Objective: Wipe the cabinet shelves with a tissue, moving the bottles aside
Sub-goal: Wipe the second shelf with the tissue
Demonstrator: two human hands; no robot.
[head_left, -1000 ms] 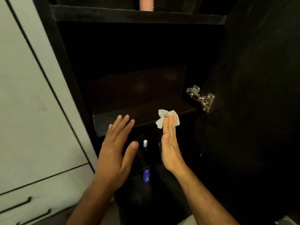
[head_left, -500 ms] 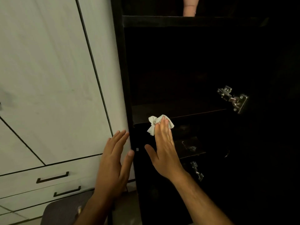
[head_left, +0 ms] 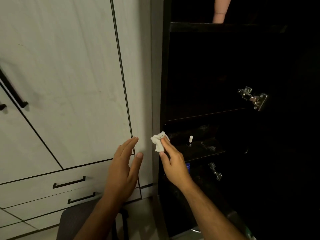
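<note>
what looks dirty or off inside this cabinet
The lower shelf carries whitish smears and dusty patches beside the small white-capped bottle, so it looks unwiped. The right hand pinches the tissue at the cabinet's edge.

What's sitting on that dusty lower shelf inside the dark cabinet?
On the lower shelf stands one small dark bottle with a white cap, beside pale dust smears. The right hand holding the tissue covers the shelf's left end, and the back is too dark to see.
</note>
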